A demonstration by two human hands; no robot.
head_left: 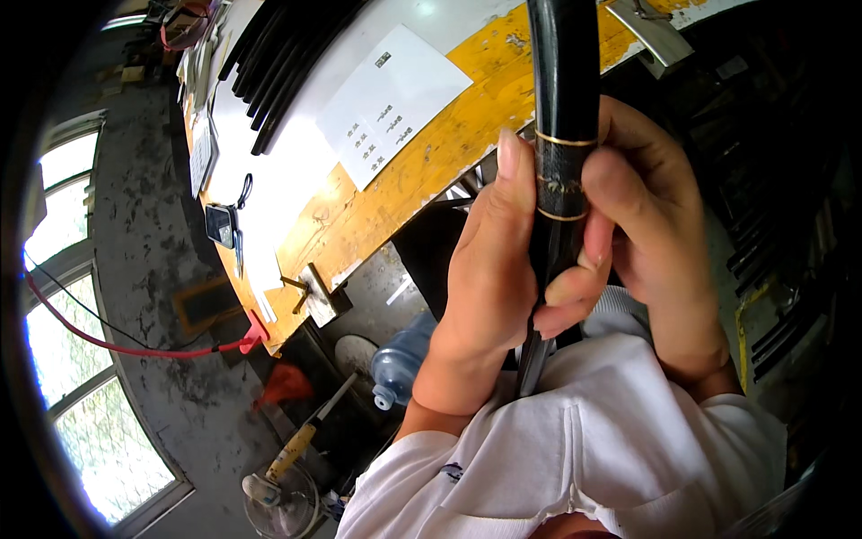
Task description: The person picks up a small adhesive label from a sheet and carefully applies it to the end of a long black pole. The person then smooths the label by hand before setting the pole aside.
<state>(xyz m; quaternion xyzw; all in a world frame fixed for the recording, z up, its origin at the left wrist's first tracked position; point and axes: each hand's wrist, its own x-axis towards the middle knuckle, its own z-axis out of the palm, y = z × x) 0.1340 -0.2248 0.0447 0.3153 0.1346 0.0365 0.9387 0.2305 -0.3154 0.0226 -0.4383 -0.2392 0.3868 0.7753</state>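
Note:
A glossy black rod point(566, 72) stands lengthwise before me, its lower end close to my white shirt. Two thin gold rings circle it, with a dark textured band point(561, 160) between them that shows a rough, light-flecked line. My left hand point(489, 265) is closed round the rod from the left, thumb pointing up beside the band; most of its fingers are hidden behind. From the right, my right hand point(660, 225) grips the same rod, with its thumb against the band's edge and its curled fingers lower down.
A worn yellow table point(319, 216) carries a printed white sheet point(391, 108), several black rods point(287, 63) and a small black device point(218, 225). Metal clamps point(319, 296) sit at its edge. Below are a blue water bottle point(400, 359) and a fan point(278, 508); a red hose point(135, 349) hangs left.

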